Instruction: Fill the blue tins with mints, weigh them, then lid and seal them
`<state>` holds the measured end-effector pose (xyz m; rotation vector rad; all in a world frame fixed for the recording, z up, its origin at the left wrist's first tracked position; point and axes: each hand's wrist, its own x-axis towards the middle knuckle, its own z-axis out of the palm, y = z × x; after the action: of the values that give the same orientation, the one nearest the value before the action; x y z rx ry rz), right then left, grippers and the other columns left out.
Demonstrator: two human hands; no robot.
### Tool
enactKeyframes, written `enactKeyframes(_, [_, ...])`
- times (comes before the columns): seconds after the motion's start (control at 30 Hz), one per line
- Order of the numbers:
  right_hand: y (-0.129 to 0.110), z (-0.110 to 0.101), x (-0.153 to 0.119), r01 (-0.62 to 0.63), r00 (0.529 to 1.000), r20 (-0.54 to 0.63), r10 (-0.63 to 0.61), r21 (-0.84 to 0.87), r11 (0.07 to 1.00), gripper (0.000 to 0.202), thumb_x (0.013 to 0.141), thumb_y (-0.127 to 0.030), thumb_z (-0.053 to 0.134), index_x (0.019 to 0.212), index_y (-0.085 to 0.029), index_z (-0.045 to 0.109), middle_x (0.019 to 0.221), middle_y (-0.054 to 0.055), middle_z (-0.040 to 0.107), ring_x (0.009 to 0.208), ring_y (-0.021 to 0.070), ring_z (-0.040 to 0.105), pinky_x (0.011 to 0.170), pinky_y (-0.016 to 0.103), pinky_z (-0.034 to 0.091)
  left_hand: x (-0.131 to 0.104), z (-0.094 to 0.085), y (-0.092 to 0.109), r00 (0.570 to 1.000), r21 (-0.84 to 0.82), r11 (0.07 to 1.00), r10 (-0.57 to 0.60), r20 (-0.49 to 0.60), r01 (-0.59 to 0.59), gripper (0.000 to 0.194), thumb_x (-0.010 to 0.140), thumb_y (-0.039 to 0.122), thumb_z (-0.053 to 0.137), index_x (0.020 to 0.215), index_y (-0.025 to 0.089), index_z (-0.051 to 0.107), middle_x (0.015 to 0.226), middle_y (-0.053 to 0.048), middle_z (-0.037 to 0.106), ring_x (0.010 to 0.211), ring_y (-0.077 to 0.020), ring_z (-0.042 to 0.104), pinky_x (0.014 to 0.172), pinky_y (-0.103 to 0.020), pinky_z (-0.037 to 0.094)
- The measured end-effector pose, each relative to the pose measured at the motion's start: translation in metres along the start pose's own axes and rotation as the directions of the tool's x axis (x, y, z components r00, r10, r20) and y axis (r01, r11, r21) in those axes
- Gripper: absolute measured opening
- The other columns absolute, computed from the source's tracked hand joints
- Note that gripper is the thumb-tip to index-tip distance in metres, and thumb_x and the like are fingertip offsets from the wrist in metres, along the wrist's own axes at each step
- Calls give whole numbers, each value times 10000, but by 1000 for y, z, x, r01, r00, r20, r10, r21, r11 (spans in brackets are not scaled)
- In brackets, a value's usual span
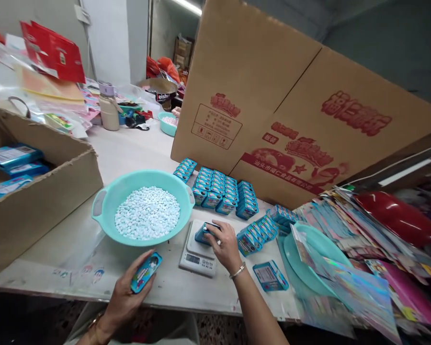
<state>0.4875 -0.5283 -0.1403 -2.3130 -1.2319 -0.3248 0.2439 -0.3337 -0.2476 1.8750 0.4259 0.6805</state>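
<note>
Blue tin (146, 273), one, lay in the left hand (131, 290), its grip closed round the sides, below the teal basin (147, 208) of white candies (148, 213). Right of that basin: second tin (205, 233) on a scale (198, 258), the right hand (222, 242) touching it, grip slightly open; rows of tins (215, 189) stood beyond on the worktop (129, 148).

Both hands (130, 287) low, apart
</note>
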Motion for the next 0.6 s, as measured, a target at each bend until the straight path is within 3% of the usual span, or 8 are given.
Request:
enactKeyframes(0.1, [-9, 3, 6, -59, 998, -23, 61, 69, 996, 185, 925, -348, 577, 1030, -277, 713, 1179, 83, 644, 1121, 252, 550, 975, 451, 407, 3, 7, 0, 999, -11, 1000, -22, -49, 21, 621, 813, 309, 690, 1385, 225, 463, 1319, -105, 629, 1173, -242, 636, 1029, -389, 506])
enactKeyframes(0.2, [-17, 5, 11, -123, 990, -47, 136, 215, 969, 128, 907, -312, 591, 895, -255, 704, 1120, 77, 663, 1115, 244, 559, 998, 455, 386, 2, 10, -2, 995, -29, 995, -94, -32, 93, 572, 798, 338, 705, 1321, 206, 516, 1248, -105, 666, 1096, -243, 671, 990, -382, 534])
enactKeyframes(0.33, [-16, -2, 14, -210, 936, -141, 322, 510, 834, 118, 896, -314, 590, 862, -216, 647, 1071, 83, 678, 1079, 227, 594, 983, 427, 414, -2, 7, -9, 988, -37, 987, -157, -5, 156, 518, 768, 368, 729, 1232, 184, 589, 1188, -103, 692, 1038, -254, 690, 949, -380, 556])
enactKeyframes(0.4, [-7, -8, 11, -228, 858, -212, 468, 659, 716, 128, 894, -321, 587, 885, -199, 627, 1058, 81, 682, 1036, 211, 615, 962, 411, 433, -1, 6, -9, 988, -36, 987, -156, -13, 156, 502, 763, 367, 736, 1212, 180, 611, 1203, -108, 681, 1069, -261, 674, 974, -391, 540])
enactKeyframes(0.47, [3, -13, 2, -218, 734, -235, 637, 806, 550, 143, 870, -332, 616, 891, -190, 609, 994, 57, 687, 937, 183, 638, 912, 389, 464, 4, 6, -7, 987, -40, 987, -158, -13, 158, 475, 754, 365, 746, 1175, 172, 638, 1191, -112, 680, 1085, -268, 664, 994, -405, 525])
enactKeyframes(0.53, [10, -15, -13, -187, 594, -193, 781, 911, 368, 175, 820, -337, 671, 878, -192, 594, 900, 12, 670, 809, 139, 631, 825, 336, 492, 11, 9, -3, 983, -58, 982, -180, 18, 181, 444, 743, 367, 756, 1126, 161, 664, 1150, -112, 698, 1054, -271, 676, 974, -408, 539])
enactKeyframes(0.6, [12, -13, -33, -172, 486, -129, 864, 955, 240, 205, 777, -332, 712, 860, -196, 583, 814, -29, 630, 700, 98, 589, 726, 269, 484, 18, 13, 0, 974, -86, 971, -218, 58, 222, 425, 734, 370, 762, 1089, 151, 681, 1111, -109, 718, 996, -268, 698, 929, -399, 568])
